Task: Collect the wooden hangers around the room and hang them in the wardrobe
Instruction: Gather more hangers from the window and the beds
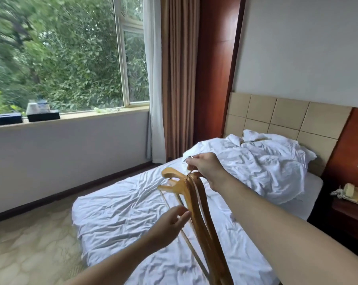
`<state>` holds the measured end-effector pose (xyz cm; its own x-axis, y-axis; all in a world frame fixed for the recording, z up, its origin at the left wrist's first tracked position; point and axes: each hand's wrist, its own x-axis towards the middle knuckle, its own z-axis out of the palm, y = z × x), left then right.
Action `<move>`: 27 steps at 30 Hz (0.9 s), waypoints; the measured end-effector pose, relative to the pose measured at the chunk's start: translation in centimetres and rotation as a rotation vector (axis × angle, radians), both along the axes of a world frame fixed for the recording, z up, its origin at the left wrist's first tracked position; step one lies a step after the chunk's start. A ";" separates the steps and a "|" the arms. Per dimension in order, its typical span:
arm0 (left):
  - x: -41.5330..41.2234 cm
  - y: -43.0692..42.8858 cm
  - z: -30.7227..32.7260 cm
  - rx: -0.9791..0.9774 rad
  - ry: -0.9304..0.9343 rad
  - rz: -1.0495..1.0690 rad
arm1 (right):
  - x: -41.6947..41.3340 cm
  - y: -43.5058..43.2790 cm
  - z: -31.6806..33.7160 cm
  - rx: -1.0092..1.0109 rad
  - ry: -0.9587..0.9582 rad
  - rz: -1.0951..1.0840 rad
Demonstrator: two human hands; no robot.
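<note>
Nearest, the left hand (169, 223) reaches to the bundle of wooden hangers (196, 202), fingers loosely curved with the tips at a thin lower bar. Whether they pinch it cannot be told. Beyond it, the right hand (204, 167) is curled round the metal hooks and carries the bundle, which hangs over the near part of the bed (122, 219).

Progress, as judged: collection is well advanced, with several hangers in hand. One single hanger (256, 140) lies uncollected on the pillows (276, 153) at the far end of the bed. The wardrobe is not in view, so hanging appears not yet begun.

Containers: two dark trays (43, 116) stand on the windowsill (104, 113), far left. The right-hand one holds pale packets, too blurred to identify. Contents of the other cannot be told.
</note>
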<state>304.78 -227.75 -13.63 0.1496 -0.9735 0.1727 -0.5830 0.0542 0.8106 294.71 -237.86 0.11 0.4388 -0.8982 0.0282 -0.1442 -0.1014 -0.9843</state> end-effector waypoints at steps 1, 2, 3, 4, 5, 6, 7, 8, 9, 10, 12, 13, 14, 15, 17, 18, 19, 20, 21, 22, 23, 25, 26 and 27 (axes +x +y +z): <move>0.5 0.0 1.1 -0.005 -0.051 0.012 | 0.0 0.2 0.5 -0.015 0.015 0.011; 1.1 0.0 2.2 -0.022 -0.094 0.033 | 0.1 0.3 0.9 -0.032 0.033 0.020; 1.8 -0.1 3.2 -0.055 -0.121 0.064 | 0.1 0.6 1.4 -0.053 0.049 0.029; 2.4 -0.1 4.2 -0.104 -0.141 0.105 | 0.3 0.8 1.7 -0.071 0.063 0.038; 2.8 -0.1 5.4 -0.157 -0.161 0.153 | 0.4 1.1 2.1 -0.089 0.077 0.050; 3.2 0.0 6.5 -0.205 -0.179 0.200 | 0.5 1.4 2.4 -0.108 0.095 0.063; 3.6 0.2 7.8 -0.247 -0.181 0.241 | 0.7 1.6 2.7 -0.124 0.107 0.081; 4.0 0.5 9.1 -0.285 -0.170 0.263 | 0.9 1.8 2.9 -0.135 0.116 0.102; 4.4 0.8 10.3 -0.317 -0.173 0.266 | 1.2 2.1 3.1 -0.138 0.118 0.124; 5.0 1.1 11.4 -0.330 -0.201 0.258 | 1.5 2.5 3.3 -0.139 0.119 0.147; 5.9 2.0 13.5 -0.290 -0.302 0.228 | 2.3 3.4 3.6 -0.157 0.137 0.196; 6.3 2.4 14.4 -0.262 -0.360 0.204 | 2.6 3.8 3.7 -0.171 0.152 0.225; 6.5 2.9 15.2 -0.233 -0.418 0.182 | 2.9 4.3 3.7 -0.184 0.167 0.258; 6.7 3.4 15.8 -0.205 -0.461 0.169 | 3.2 4.7 3.7 -0.195 0.179 0.296; 6.8 4.5 16.5 -0.153 -0.490 0.181 | 3.7 5.6 3.6 -0.220 0.203 0.368; 7.0 5.0 16.6 -0.138 -0.491 0.206 | 4.0 6.1 3.6 -0.232 0.212 0.400; 7.1 5.6 16.6 -0.128 -0.503 0.237 | 4.3 6.5 3.6 -0.240 0.213 0.431; 7.3 6.2 16.5 -0.113 -0.533 0.268 | 4.6 7.0 3.7 -0.242 0.213 0.462; 7.4 6.8 16.4 -0.100 -0.592 0.295 | 4.9 7.5 3.8 -0.245 0.212 0.489; 7.6 7.4 16.3 -0.086 -0.681 0.325 | 5.3 7.9 3.9 -0.251 0.215 0.510; 7.7 8.0 16.3 -0.077 -0.780 0.362 | 5.7 8.3 4.0 -0.258 0.218 0.526; 8.1 9.2 16.3 -0.083 -0.926 0.447 | 6.6 9.2 4.4 -0.269 0.235 0.561; 8.2 9.9 16.4 -0.093 -0.979 0.481 | 6.9 9.7 4.7 -0.275 0.249 0.577; 8.3 10.6 16.7 -0.099 -1.026 0.505 | 7.4 10.2 4.9 -0.282 0.260 0.587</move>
<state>313.12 -217.16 3.03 0.2635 -0.8180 0.5114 -0.9401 -0.3365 -0.0539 302.13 -227.63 5.01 0.8732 -0.4844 0.0540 -0.2144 -0.4812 -0.8500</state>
